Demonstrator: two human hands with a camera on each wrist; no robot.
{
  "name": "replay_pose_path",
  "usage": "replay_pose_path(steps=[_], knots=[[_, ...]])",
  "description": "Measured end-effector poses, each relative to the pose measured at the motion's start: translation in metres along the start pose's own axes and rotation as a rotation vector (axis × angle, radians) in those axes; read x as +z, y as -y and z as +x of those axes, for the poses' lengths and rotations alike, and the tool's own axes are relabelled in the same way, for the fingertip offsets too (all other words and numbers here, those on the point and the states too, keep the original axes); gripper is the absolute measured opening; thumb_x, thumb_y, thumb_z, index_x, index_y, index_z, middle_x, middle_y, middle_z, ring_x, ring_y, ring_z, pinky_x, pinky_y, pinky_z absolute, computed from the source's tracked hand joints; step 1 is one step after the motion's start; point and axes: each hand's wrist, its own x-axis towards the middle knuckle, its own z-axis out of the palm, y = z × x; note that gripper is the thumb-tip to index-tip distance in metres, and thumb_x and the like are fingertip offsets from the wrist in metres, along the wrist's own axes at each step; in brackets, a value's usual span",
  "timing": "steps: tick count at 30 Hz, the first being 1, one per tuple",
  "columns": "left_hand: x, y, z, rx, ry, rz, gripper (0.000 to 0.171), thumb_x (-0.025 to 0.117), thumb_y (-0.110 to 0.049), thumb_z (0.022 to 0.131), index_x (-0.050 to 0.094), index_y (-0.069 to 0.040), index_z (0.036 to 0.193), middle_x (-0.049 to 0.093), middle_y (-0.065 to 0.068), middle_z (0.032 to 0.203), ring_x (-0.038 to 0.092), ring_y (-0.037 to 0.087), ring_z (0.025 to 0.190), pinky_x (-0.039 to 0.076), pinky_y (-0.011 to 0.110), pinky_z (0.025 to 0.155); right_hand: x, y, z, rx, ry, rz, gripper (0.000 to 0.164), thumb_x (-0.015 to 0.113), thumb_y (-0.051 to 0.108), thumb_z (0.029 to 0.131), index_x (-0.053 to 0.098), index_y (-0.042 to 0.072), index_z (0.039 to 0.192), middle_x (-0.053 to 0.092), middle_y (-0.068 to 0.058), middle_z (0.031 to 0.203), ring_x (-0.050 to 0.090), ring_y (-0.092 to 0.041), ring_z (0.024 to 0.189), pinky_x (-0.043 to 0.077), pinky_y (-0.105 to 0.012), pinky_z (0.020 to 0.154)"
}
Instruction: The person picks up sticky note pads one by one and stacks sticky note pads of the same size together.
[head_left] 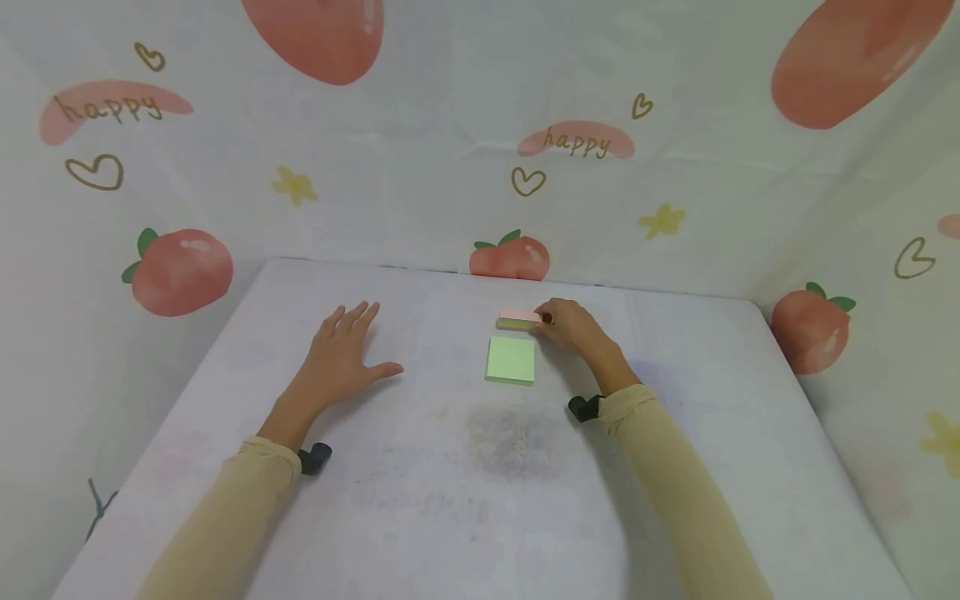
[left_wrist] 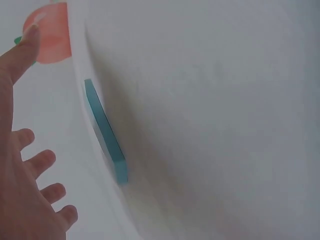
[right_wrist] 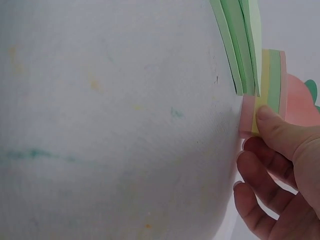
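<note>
My right hand (head_left: 573, 327) pinches the right end of a small pad of sticky notes (head_left: 517, 319) with a pink top. In the right wrist view its edge shows pink, yellow and green layers (right_wrist: 274, 82), with the thumb laid against them. Just nearer to me lies a square light green sticky note pad (head_left: 511, 360); its layered green edge (right_wrist: 240, 45) partly overlaps the other pad in that wrist view. Off to the left, my left hand (head_left: 341, 354) holds nothing, fingers spread and thumb stretched toward the pads. A flat teal-edged block (left_wrist: 106, 132) appears beyond it in the left wrist view.
Both pads are on a white-covered table (head_left: 375, 517) with a greyish stain in front of them. Behind rises a white curtain (head_left: 420, 167) printed with fruit, hearts and flowers. Each wrist wears a small black device (head_left: 315, 458).
</note>
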Motion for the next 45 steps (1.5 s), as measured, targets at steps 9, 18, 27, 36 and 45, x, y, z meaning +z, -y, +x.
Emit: replay_pose_path(steps=[9, 18, 27, 36, 45], knots=[[-0.004, 0.005, -0.004, 0.026, -0.001, -0.021, 0.112, 0.074, -0.066, 0.082, 0.019, -0.011, 0.163, 0.026, 0.021, 0.167, 0.018, 0.048, 0.154, 0.016, 0.063, 0.124, -0.001, -0.006, -0.002, 0.006, -0.005, -0.005, 0.037, 0.069, 0.026, 0.098, 0.069, 0.004, 0.128, 0.068, -0.012, 0.110, 0.058, -0.026, 0.097, 0.049, -0.041, 0.089], [-0.005, 0.012, -0.011, 0.022, 0.022, -0.006, 0.104, 0.079, -0.059, 0.080, 0.032, -0.010, 0.159, 0.040, 0.023, 0.155, 0.029, 0.049, 0.144, 0.026, 0.063, 0.119, -0.001, -0.004, -0.001, 0.006, -0.003, 0.002, 0.038, 0.069, 0.026, 0.098, 0.068, 0.004, 0.129, 0.068, -0.013, 0.111, 0.058, -0.027, 0.098, 0.050, -0.041, 0.090], [-0.007, 0.019, -0.017, -0.023, 0.038, -0.004, 0.075, 0.084, -0.053, 0.076, 0.059, -0.005, 0.128, 0.062, 0.012, 0.107, 0.048, 0.038, 0.110, 0.044, 0.051, 0.094, 0.000, -0.004, 0.001, 0.014, -0.004, -0.002, 0.037, 0.067, 0.025, 0.099, 0.068, 0.004, 0.130, 0.068, -0.013, 0.112, 0.058, -0.027, 0.099, 0.050, -0.042, 0.092], [-0.014, 0.025, -0.021, -0.092, 0.176, -0.077, 0.047, 0.081, -0.042, 0.084, 0.064, -0.006, 0.108, 0.064, 0.006, 0.094, 0.056, 0.022, 0.087, 0.047, 0.038, 0.078, 0.001, -0.003, 0.001, -0.004, -0.005, 0.002, 0.037, 0.067, 0.025, 0.099, 0.068, 0.003, 0.129, 0.069, -0.014, 0.111, 0.058, -0.026, 0.097, 0.049, -0.042, 0.090], [-0.014, 0.027, -0.022, -0.117, 0.250, -0.142, 0.028, 0.073, -0.028, 0.091, 0.066, -0.006, 0.108, 0.065, 0.006, 0.094, 0.058, 0.020, 0.086, 0.047, 0.035, 0.078, 0.003, -0.001, 0.000, -0.012, -0.001, 0.011, 0.036, 0.068, 0.024, 0.099, 0.068, 0.003, 0.129, 0.069, -0.013, 0.110, 0.058, -0.026, 0.097, 0.049, -0.041, 0.089]])
